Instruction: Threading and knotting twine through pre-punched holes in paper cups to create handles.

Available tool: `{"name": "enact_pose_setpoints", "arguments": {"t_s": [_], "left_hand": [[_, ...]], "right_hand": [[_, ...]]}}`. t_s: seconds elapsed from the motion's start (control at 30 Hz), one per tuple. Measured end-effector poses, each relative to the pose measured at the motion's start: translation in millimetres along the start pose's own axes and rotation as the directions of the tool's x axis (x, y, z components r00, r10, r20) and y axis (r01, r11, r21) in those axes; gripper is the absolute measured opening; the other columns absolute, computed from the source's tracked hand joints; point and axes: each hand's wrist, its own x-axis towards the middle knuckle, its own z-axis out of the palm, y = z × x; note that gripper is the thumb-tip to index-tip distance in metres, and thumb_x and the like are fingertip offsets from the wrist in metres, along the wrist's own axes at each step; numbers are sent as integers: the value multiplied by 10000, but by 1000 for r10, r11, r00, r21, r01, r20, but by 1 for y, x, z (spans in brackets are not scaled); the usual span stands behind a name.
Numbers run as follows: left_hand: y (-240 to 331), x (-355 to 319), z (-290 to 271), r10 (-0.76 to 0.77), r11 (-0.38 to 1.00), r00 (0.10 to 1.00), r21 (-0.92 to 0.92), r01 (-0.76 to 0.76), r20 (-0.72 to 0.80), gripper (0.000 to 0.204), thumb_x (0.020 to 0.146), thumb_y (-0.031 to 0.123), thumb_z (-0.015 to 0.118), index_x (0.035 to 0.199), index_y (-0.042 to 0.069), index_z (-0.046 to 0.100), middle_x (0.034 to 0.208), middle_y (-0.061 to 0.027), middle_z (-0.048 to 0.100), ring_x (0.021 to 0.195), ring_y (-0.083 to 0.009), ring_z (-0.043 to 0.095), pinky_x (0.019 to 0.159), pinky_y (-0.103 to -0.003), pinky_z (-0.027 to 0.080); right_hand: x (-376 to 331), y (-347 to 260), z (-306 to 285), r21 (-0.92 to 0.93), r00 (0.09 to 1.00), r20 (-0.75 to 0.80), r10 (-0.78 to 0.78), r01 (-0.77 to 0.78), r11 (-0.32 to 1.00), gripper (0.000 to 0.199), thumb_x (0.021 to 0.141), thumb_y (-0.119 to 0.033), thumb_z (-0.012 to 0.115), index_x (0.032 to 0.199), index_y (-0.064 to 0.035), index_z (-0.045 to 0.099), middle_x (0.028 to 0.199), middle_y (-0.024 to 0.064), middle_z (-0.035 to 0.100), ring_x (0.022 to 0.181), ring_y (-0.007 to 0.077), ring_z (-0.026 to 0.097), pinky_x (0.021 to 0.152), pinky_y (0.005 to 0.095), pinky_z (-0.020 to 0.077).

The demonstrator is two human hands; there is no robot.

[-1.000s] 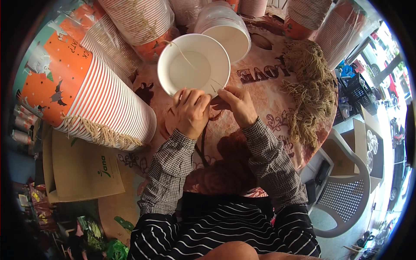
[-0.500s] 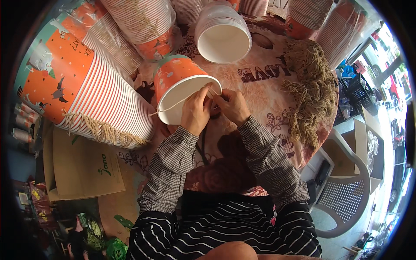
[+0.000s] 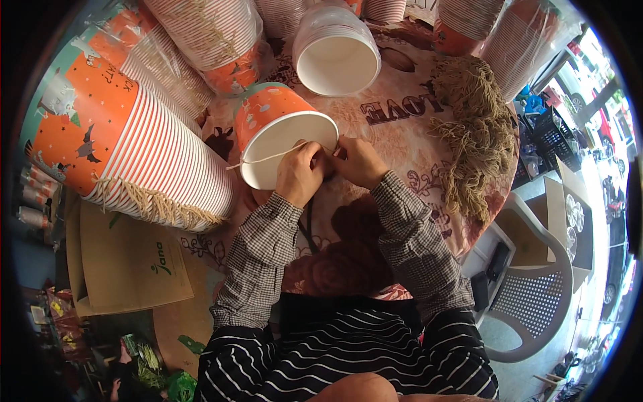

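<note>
Pretty cramped around the orange paper bucket (image 3: pixel 278 130): big stack of buckets (image 3: pixel 127 154) crowds its left, a white tub stack (image 3: pixel 335 50) sits just behind it, twine pile (image 3: pixel 472 141) off to its right. Only bare bench (image 3: pixel 402 144) between bucket and twine.

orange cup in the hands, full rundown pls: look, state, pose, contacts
The orange paper cup looks like printed paperboard: orange outside with small pale figures and a teal band at the base, plain white inside. It lies tipped on its side on the patterned tablecloth, mouth toward the person, nothing inside. A tan string runs across the mouth. The left hand and right hand meet at its near rim, fingers on the string.
</note>
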Motion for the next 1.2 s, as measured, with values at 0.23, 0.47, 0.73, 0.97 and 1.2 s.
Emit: {"name": "enact_pose_setpoints", "arguments": {"t_s": [0.23,0.47,0.73,0.97,1.2], "left_hand": [[1,-6,3,-97,959,989,-255,122,107,103,755,27,626,846,-20,622,799,-169,635,727,-297,636,630,-348,503],[15,-6,0,-100,962,988,-243,126,116,132,754,29,633,883,0,624,824,-146,637,764,-310,632,660,-367,506],[16,-17,7,-42,996,996,84,35,75,151,745,-2,584,893,23,584,920,-121,606,845,-336,605,690,-413,490],[36,-13,0,72,997,997,28,-73,15,80,787,17,597,867,17,607,852,-125,611,765,-334,611,649,-403,491],[14,-2,-10,-82,994,989,-79,73,-124,182,823,-17,552,1001,20,554,951,-148,607,895,-315,610,710,-383,503]], "right_hand": [[1,-1,1,3,984,-74,162,-162,987,219,773,-211,636,803,3,670,757,188,658,708,309,658,664,383,513],[8,18,3,275,967,64,245,-253,928,212,786,-198,659,828,9,675,680,112,654,616,165,626,571,310,501],[4,1,-7,564,903,258,343,-429,705,213,802,-209,678,883,-12,674,722,36,635,603,110,584,535,253,477],[8,18,1,524,920,212,331,-392,756,169,819,-172,653,882,-15,656,717,43,638,588,96,587,524,247,486],[6,11,-3,488,921,277,273,-380,786,145,866,-151,607,919,-17,613,764,43,663,553,91,591,479,217,462]]}}
